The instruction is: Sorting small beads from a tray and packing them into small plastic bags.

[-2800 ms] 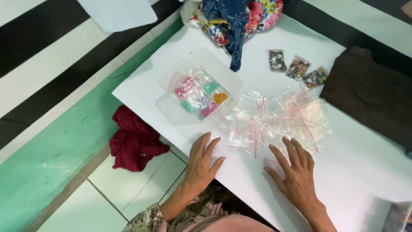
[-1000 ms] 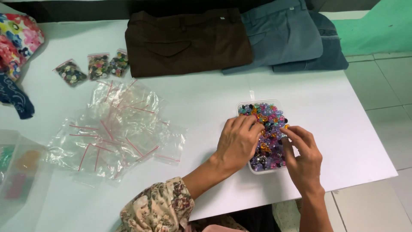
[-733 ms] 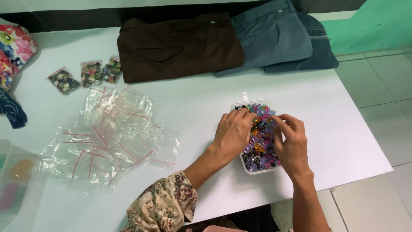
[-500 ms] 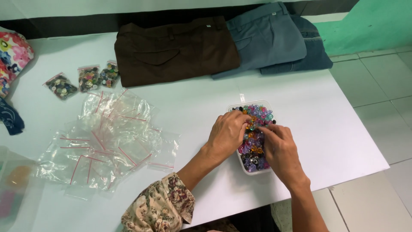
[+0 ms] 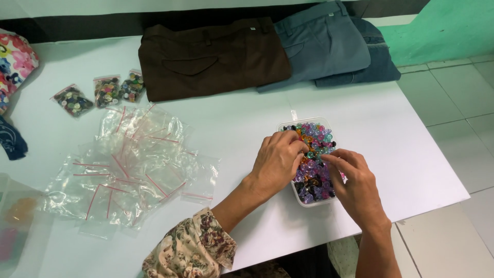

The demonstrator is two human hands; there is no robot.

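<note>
Change: over the last second my two hands have drawn closer together over the tub of beads (image 5: 315, 159); the sorting has narrowed to single beads.
Left grip (image 5: 278, 160): fingers curled narrow into the beads; whether they pinch one, I cannot tell.
Right grip (image 5: 355, 183): fingertips pinched narrow at the tub's right side; contents hidden.
Tub: one, near the tabletop's (image 5: 247, 118) right front corner.
Filled bags (image 5: 105, 91): three, far left.
Empty zip bags (image 5: 128, 164): a heap, uncountable.
Folded trousers (image 5: 213, 56): three, far edge.
</note>
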